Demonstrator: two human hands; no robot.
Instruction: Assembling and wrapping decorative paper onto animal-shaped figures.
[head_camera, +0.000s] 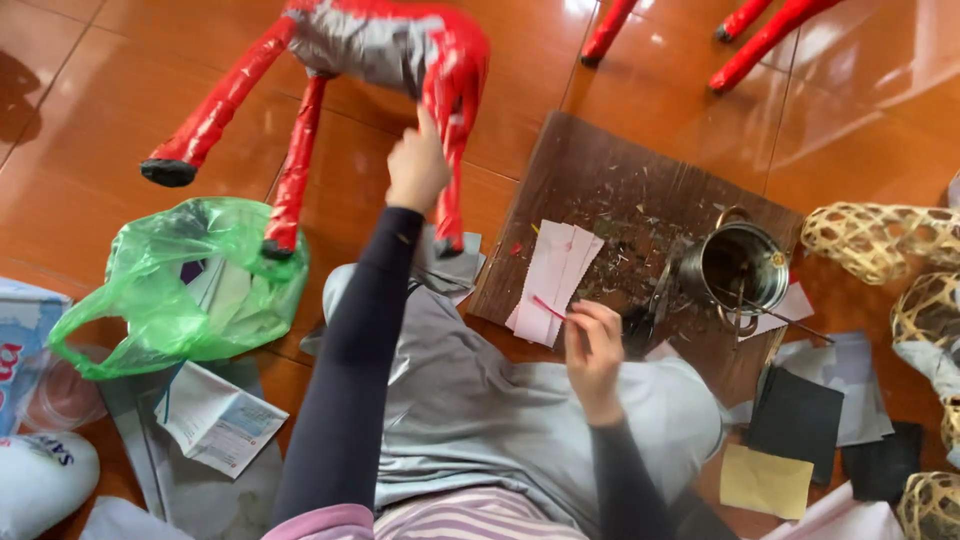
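A red and grey paper animal figure with black feet stands on the orange floor. My left hand reaches up and grips one of its red hind legs. My right hand is closed on a thin red-tipped stick just above my lap. The stick's tip points at pale pink paper strips lying on a brown board. A grey sheet covers my lap.
A metal pot with a tool inside stands on the board. A green plastic bag lies left. Woven bamboo frames sit right. Black, grey and yellow paper pieces lie at lower right. More red legs stand at the top.
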